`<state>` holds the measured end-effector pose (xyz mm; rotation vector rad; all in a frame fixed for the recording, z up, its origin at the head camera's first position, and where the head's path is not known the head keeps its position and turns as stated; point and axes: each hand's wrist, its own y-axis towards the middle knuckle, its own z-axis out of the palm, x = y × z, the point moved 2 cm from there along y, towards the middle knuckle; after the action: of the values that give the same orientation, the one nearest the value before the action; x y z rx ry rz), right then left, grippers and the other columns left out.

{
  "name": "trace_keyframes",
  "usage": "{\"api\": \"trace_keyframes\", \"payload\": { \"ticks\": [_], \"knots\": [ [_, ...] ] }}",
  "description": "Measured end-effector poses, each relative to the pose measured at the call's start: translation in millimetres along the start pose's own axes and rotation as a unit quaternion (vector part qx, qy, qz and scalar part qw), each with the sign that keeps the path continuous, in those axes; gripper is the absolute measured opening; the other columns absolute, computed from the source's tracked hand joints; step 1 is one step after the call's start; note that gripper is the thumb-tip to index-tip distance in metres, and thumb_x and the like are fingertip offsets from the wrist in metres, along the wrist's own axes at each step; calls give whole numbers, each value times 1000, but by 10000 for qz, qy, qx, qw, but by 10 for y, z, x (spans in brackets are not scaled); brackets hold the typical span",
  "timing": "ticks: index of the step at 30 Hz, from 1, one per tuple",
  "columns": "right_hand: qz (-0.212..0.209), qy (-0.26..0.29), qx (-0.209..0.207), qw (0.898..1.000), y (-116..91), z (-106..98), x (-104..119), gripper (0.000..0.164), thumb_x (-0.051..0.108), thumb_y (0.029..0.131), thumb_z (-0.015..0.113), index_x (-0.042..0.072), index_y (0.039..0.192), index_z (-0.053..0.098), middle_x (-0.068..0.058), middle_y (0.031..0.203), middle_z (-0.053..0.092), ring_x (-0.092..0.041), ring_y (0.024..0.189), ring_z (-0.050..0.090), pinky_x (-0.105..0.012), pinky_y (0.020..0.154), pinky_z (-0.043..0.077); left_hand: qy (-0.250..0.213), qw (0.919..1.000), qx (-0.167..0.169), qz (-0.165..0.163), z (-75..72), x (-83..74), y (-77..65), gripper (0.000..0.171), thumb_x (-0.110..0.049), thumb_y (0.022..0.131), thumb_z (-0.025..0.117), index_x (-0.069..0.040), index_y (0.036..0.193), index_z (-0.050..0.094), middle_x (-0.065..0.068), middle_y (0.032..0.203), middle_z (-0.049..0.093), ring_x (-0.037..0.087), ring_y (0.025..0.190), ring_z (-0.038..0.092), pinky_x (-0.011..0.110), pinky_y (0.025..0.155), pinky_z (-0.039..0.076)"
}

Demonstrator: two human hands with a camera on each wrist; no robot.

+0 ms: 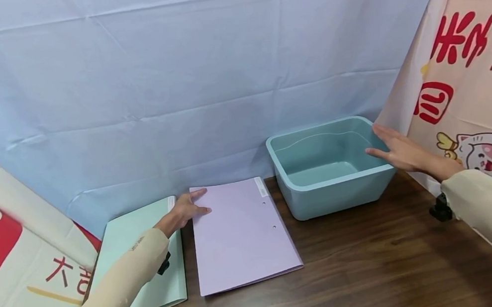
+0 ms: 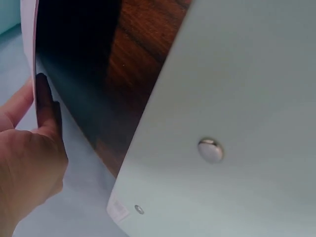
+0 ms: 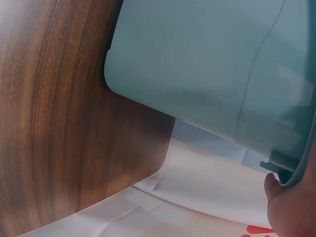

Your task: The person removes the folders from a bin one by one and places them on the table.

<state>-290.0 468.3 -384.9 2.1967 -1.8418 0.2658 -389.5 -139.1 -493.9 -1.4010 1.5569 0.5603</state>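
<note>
A lilac file folder (image 1: 241, 234) lies in the middle of the wooden table. My left hand (image 1: 184, 210) holds its left edge near the far end; in the left wrist view the folder's edge (image 2: 30, 44) passes between the thumb and fingers. Left of it is a mint-green folder (image 1: 160, 277), whose metal rivet shows in the left wrist view. On the right stands an open blue-green plastic bin (image 1: 336, 196) with nothing visible inside. My right hand (image 1: 401, 152) grips the bin's right rim, the thumb over the inner side. Its fingers are mostly hidden in the right wrist view (image 3: 296, 212).
A pale blue cloth (image 1: 175, 81) hangs behind the table. Printed cloths with red characters hang on the right (image 1: 470, 100) and left (image 1: 24, 267). Brown wooden tabletop (image 1: 353, 272) stretches in front of the bin.
</note>
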Motion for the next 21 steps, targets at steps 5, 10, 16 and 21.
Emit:
{"api": "trace_keyframes", "payload": {
  "ticks": [5, 10, 16, 21],
  "knots": [
    [-32, -213, 135, 9997, 16, -10, 12, 95, 50, 108, 55, -4, 167, 4, -34, 172, 8, -55, 157, 11, -75, 121, 12, 212, 9997, -53, -124, 18, 65, -31, 80, -3, 91, 82, -12, 162, 46, 24, 172, 23, 42, 160, 19, 60, 128, 19],
    [-149, -391, 232, 9989, 67, -47, 64, 97, 50, 107, 59, -6, 167, 6, -36, 170, 12, -57, 155, 15, -77, 119, 17, 430, 9987, -239, -136, 8, 88, -77, 74, -3, 92, 81, -10, 159, 50, 24, 171, 25, 42, 160, 20, 59, 127, 23],
    [-160, -716, 376, 9966, 134, -98, 130, 103, 51, 102, 64, -6, 167, 9, -38, 168, 17, -61, 151, 22, -79, 116, 22, 609, 9979, -213, 11, -54, 48, -120, 72, -5, 97, 75, -3, 162, 42, 26, 170, 27, 46, 158, 23, 59, 125, 30],
    [-206, -909, 447, 9946, 182, -174, 205, 103, 54, 102, 64, -8, 166, 13, -42, 164, 22, -63, 147, 27, -80, 113, 28, 875, 9958, -114, 239, -165, -42, -166, 70, -19, 105, 66, -2, 165, 34, 26, 170, 27, 47, 157, 25, 60, 124, 31]
  ]
}}
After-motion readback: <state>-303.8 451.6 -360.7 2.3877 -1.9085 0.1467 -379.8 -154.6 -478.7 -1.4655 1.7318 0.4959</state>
